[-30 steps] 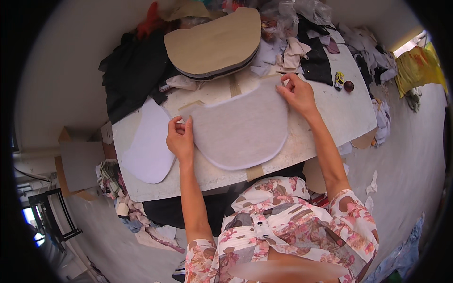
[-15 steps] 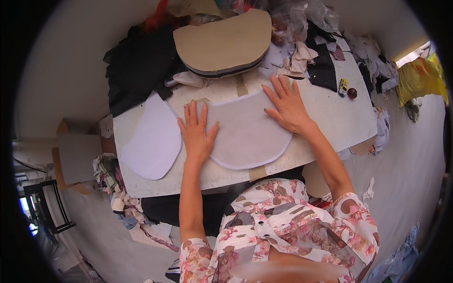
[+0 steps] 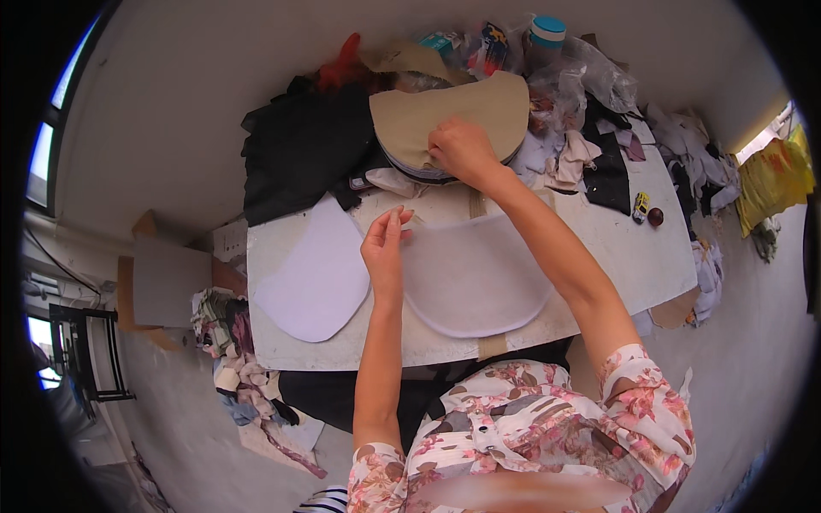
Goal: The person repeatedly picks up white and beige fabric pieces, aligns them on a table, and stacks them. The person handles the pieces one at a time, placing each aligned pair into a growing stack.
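Note:
A stack of half-round cut pieces, the top one tan point(image 3: 453, 107), rests at the back of the white table. My right hand point(image 3: 466, 154) reaches over it, fingers pinched on the top tan piece, which creases a little beside them. Nearer me, a light grey half-round panel with a white border point(image 3: 479, 278) lies flat under my right forearm. My left hand point(image 3: 385, 248) is raised at that panel's upper left corner; its fingers are drawn together and nothing shows in them. To its left lies a white curved piece point(image 3: 312, 282), flat on the table.
Black cloth point(image 3: 308, 154) is heaped at the back left. Plastic bags point(image 3: 599, 77), fabric scraps point(image 3: 569, 158) and a blue-lidded jar point(image 3: 547, 38) crowd the back right. A toy car point(image 3: 640, 208) and a dark ball point(image 3: 655, 217) sit near the right edge.
Both hands have come off the grey panel. My right hand has moved up and away from me onto the tan stack; my left has lifted and its spread fingers have closed.

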`<action>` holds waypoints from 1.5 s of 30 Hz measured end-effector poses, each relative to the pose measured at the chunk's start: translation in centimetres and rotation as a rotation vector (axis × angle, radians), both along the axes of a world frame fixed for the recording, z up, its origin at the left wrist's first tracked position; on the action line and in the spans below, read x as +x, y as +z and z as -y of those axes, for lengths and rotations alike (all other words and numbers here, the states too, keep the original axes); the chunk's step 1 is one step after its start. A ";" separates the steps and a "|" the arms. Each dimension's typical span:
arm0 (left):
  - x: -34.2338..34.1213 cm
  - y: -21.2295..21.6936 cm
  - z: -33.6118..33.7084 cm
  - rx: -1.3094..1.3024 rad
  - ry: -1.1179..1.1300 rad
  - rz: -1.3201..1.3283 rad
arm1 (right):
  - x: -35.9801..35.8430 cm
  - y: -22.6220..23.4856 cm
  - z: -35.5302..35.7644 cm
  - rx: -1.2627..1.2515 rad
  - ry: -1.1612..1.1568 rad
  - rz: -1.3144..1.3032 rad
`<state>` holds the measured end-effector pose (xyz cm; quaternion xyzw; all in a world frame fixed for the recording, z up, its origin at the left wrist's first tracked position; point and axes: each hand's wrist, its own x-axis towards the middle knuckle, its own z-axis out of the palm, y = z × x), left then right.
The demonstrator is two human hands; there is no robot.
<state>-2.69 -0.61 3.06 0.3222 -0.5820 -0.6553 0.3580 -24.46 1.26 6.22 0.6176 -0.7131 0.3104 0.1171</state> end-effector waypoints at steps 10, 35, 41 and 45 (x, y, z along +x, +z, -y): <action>-3.6 0.8 4.5 0.471 0.016 -0.349 | 3.0 5.0 -9.2 0.335 0.395 0.142; 4.0 6.3 1.4 0.062 0.019 -0.340 | -1.7 4.9 -17.2 -0.232 0.172 1.116; 6.1 5.1 -1.1 0.222 -0.039 -0.278 | 0.0 3.0 -20.8 -0.144 0.055 1.236; 7.0 4.5 -2.5 0.296 -0.047 -0.241 | 1.1 2.5 -22.0 -0.140 0.002 1.263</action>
